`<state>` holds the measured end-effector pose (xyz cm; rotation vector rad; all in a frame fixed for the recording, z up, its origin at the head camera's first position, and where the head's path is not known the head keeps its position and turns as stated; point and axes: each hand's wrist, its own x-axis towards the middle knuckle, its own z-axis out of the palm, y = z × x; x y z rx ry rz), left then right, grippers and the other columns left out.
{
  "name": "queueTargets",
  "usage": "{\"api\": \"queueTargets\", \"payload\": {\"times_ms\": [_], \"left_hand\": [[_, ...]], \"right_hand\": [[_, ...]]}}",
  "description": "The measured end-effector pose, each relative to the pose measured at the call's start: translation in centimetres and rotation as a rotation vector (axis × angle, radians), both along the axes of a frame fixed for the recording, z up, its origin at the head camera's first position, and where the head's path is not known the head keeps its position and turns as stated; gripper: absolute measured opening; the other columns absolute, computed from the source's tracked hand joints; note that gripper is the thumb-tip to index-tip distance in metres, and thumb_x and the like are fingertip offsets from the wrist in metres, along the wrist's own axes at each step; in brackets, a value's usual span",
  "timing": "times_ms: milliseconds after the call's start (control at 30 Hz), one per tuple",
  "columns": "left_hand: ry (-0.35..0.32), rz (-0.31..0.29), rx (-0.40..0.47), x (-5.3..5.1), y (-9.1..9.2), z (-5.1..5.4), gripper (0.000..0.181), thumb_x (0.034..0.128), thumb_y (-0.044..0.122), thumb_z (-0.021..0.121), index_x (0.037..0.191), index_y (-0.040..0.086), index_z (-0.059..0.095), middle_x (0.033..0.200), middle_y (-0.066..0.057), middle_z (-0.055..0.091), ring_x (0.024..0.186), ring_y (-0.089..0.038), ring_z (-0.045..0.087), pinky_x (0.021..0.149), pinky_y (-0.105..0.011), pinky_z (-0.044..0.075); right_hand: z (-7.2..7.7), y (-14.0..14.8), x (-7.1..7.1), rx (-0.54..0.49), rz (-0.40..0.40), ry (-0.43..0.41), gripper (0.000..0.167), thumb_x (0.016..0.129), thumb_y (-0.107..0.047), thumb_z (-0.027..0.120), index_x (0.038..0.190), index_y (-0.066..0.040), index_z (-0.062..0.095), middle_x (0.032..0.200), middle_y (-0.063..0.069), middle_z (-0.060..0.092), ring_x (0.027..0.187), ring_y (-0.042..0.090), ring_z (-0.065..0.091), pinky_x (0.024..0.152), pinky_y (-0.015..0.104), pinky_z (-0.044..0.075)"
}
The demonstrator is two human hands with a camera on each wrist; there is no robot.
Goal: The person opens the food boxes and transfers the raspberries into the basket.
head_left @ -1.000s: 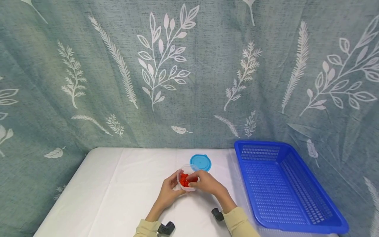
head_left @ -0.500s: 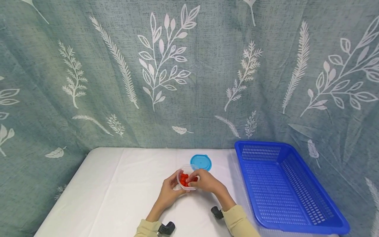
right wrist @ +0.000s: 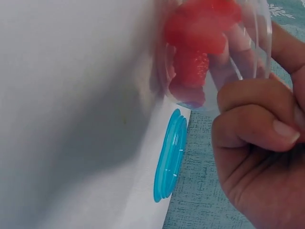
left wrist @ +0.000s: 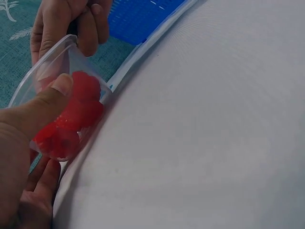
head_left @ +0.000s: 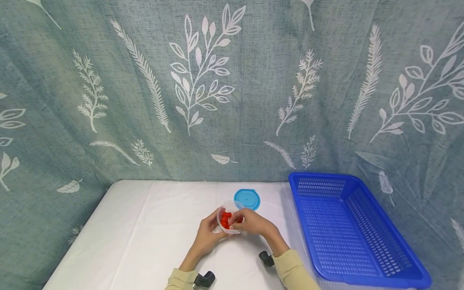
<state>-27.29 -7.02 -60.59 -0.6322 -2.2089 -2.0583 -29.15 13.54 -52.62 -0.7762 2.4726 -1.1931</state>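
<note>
My left hand holds a clear plastic container from its left side, with the thumb in front of its wall in the left wrist view. Glossy, bumpy red pieces lie inside; their exact kind is unclear. My right hand reaches over the rim, its thumb and forefinger curled in around a red piece. Through the clear wall in the right wrist view, fingertips touch the red pieces. The other right fingers stay curled outside the container. A round blue lid lies on the table just behind it.
A large blue perforated basket stands at the right of the white-covered table. Behind the table hangs a green curtain with white leaf prints. Black wrist cameras sit at both sleeves.
My right fingers shift slightly within the container among the red pieces. The left hand, container, lid and basket keep their places; the head view drifts a little.
</note>
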Motion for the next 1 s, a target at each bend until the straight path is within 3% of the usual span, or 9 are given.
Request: {"api": "queueTargets", "payload": {"times_ms": [300,667,1000], "left_hand": [[0.005,-0.006,-0.005,-0.2,0.0,0.1,0.087,0.0788,0.006,0.087,0.153,0.0,0.042,0.155,-0.02,0.046,0.144,-0.034,0.044,0.117,-0.042,0.038],[-0.003,0.019,-0.015,-0.2,0.2,-0.1,0.085,0.0803,0.007,0.086,0.153,0.0,0.042,0.154,-0.018,0.048,0.143,-0.033,0.046,0.117,-0.042,0.039],[0.004,0.037,-0.009,-0.1,0.2,-0.4,0.082,0.0802,0.004,0.084,0.151,-0.002,0.044,0.152,-0.019,0.05,0.14,-0.035,0.049,0.116,-0.044,0.039]], "right_hand": [[-0.4,0.1,0.1,-0.055,-0.036,0.027,0.004,0.092,-0.006,0.072,0.095,-0.004,0.073,0.089,0.002,0.068,0.083,0.015,0.055,0.069,0.021,0.048],[-1.0,0.0,0.7,-0.086,-0.119,0.09,0.006,0.095,-0.01,0.07,0.101,-0.009,0.069,0.096,0.0,0.067,0.093,0.016,0.06,0.09,0.039,0.056],[-1.4,0.1,1.4,-0.152,-0.201,0.131,0.011,0.095,-0.008,0.071,0.105,-0.011,0.068,0.1,-0.001,0.068,0.098,0.018,0.061,0.093,0.046,0.056]]}}
